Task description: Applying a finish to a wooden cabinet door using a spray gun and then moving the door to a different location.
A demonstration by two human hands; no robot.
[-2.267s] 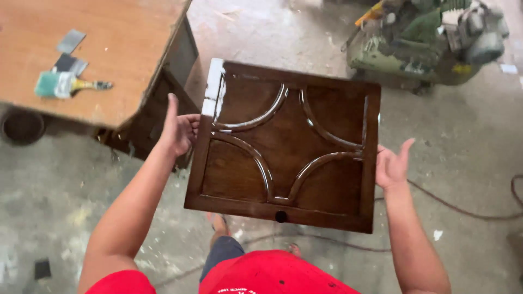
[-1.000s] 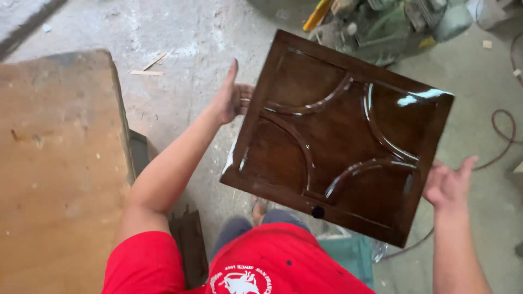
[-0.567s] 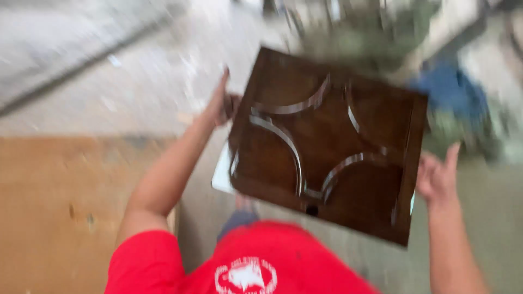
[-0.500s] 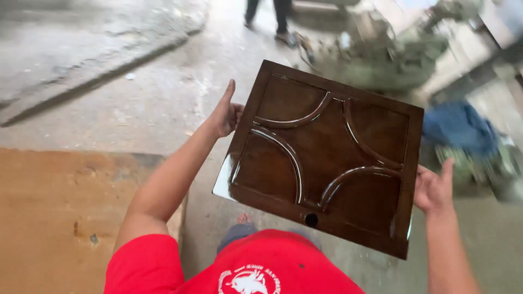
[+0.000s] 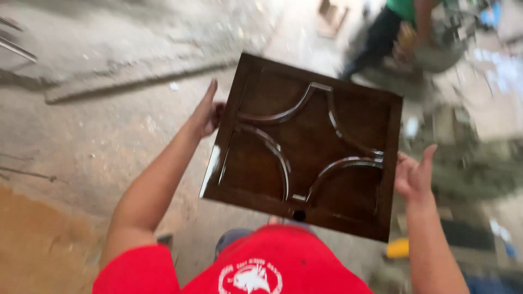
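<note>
Both hands grip a dark brown wooden panel [image 5: 305, 147] by its edges: left hand [image 5: 206, 113] at left, right hand [image 5: 414, 175] at right, above the concrete floor [image 5: 109, 120].

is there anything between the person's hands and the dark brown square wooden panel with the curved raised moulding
Nothing visible does. The left hand presses flat against the left edge of the dark brown square wooden panel, and the right hand presses its right edge, fingers spread. Both are bare and in direct contact; the panel is held up above the concrete floor.
</note>
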